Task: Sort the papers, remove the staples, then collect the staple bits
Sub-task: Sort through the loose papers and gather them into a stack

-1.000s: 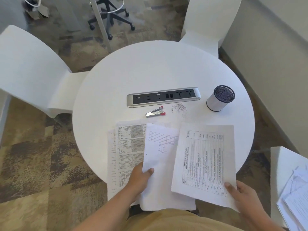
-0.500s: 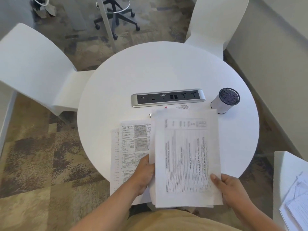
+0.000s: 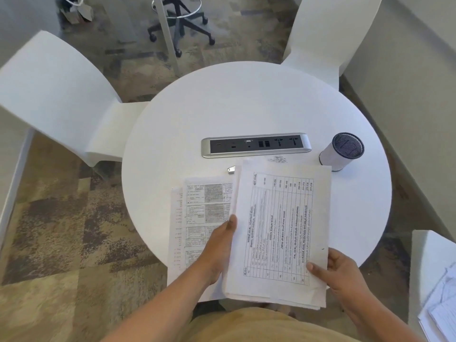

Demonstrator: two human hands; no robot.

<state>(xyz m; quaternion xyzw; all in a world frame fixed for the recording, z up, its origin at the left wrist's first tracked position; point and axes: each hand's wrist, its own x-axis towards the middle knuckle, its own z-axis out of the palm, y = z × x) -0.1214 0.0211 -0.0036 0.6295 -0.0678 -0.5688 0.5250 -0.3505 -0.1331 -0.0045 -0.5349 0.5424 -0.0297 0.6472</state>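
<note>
I hold a stack of printed papers (image 3: 278,230) above the near edge of the round white table (image 3: 246,107). My left hand (image 3: 219,245) grips the stack's left edge and my right hand (image 3: 335,270) grips its lower right corner. The top sheet shows a table turned sideways. More printed sheets (image 3: 197,218) lie flat on the table to the left, partly under the stack. Only the metal tip of the staple remover (image 3: 231,169) shows past the stack's top left corner. A small heap of staple bits (image 3: 277,159) lies just beyond the stack's top edge.
A silver power strip (image 3: 255,144) is set into the table's middle. A white cylindrical cup with a dark rim (image 3: 341,151) stands at the right. White chairs stand at the left (image 3: 49,99) and far right (image 3: 328,33). More papers (image 3: 441,309) lie on a white surface at the lower right.
The sheet in my right hand has moved left onto the sheet in my left hand, making one stack held by both hands. The stack now hides most of the staple remover.
</note>
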